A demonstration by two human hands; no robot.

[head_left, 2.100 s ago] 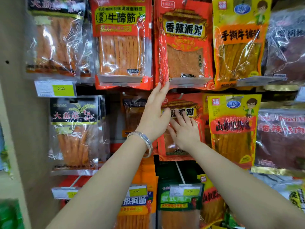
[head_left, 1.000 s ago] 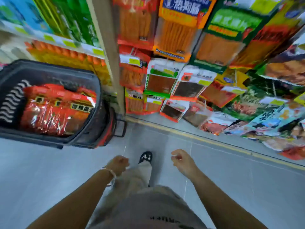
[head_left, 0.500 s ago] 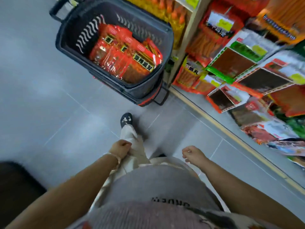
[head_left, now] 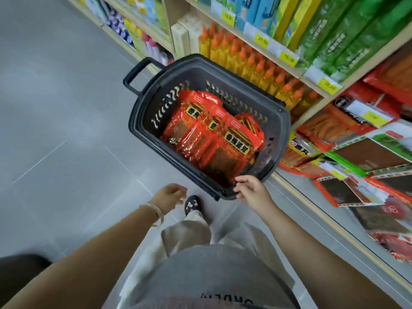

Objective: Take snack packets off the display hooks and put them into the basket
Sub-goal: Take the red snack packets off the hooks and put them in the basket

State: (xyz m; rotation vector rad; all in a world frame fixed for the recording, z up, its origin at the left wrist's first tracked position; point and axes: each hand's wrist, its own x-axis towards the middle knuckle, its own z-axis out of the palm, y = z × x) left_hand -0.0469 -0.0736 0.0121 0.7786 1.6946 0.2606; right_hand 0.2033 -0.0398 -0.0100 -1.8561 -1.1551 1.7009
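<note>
A dark grey basket [head_left: 142, 112] stands on the floor in front of me, holding several red snack packets [head_left: 214, 134] with black-and-yellow labels. My right hand [head_left: 252, 190] is at the basket's near rim, fingers spread and loosely bent, holding nothing. My left hand [head_left: 170, 195], a bracelet on its wrist, hangs relaxed and empty just below and left of the basket. More snack packets [head_left: 361, 157] hang on the display at the right.
Shelves along the top right carry orange-capped yellow bottles [head_left: 256, 63] and green boxes [head_left: 347, 34]. The basket's handle [head_left: 136, 74] sticks out at its far left. Grey tiled floor [head_left: 55, 130] spreads to the left. My foot in a black shoe [head_left: 192, 205] stands beside the basket.
My view swung from the hooks down to the floor and basket. Both hands dropped, curled at my sides, and have now opened; my right hand has reached the basket's near rim.
</note>
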